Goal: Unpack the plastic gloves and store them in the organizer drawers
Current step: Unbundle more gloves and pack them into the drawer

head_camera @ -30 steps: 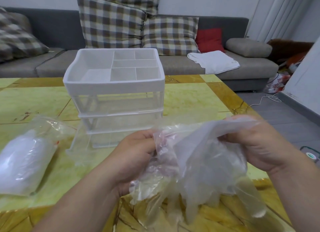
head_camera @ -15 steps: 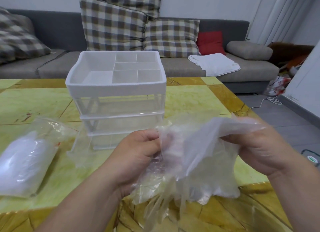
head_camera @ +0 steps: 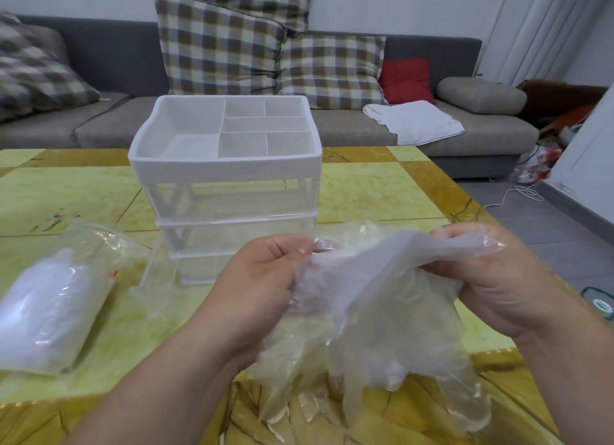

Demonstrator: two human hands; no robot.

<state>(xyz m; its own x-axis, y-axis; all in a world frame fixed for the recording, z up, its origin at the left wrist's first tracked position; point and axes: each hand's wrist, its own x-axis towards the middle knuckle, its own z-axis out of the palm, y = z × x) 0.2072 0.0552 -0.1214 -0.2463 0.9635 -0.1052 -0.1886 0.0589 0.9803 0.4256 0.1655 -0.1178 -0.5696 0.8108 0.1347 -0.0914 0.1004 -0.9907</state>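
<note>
While both hands hover above the near edge of the yellow-tiled bench (head_camera: 365,192), they hold a crumpled bunch of clear plastic gloves (head_camera: 375,311) between them. The left hand (head_camera: 262,288) pinches the bunch's left side with curled fingers. The right hand (head_camera: 495,285) grips a stretched cuff at its upper right. Glove fingers dangle toward the bench. Just behind the hands stands the white organizer (head_camera: 226,165), with a divided tray on top and clear drawers beneath. The lowest drawer (head_camera: 159,278) appears drawn forward. A packed bag (head_camera: 50,311) of whitish plastic lies on the bench at far left.
</note>
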